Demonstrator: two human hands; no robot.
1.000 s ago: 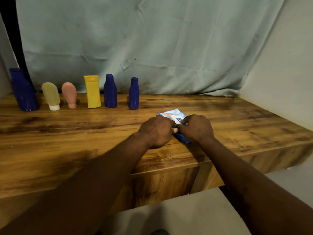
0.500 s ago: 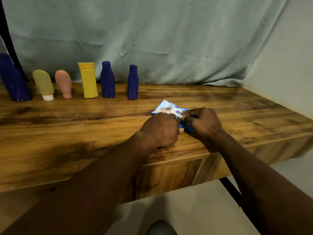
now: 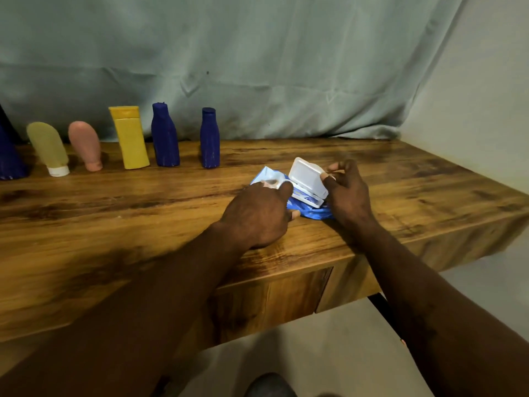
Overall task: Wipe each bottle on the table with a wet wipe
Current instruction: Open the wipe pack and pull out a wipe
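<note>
While the left hand (image 3: 257,216) pressed the wipes pack (image 3: 270,179) onto the desk (image 3: 114,213), right-hand fingers (image 3: 333,169) pinched its lid (image 3: 307,179) open.

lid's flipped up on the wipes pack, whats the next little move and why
Probably pinch a wipe out of the opening with the left hand. The right hand holds the white lid up on the blue wipes pack, no wipe is out yet, and the bottles, such as the yellow bottle, stand untouched.
</note>
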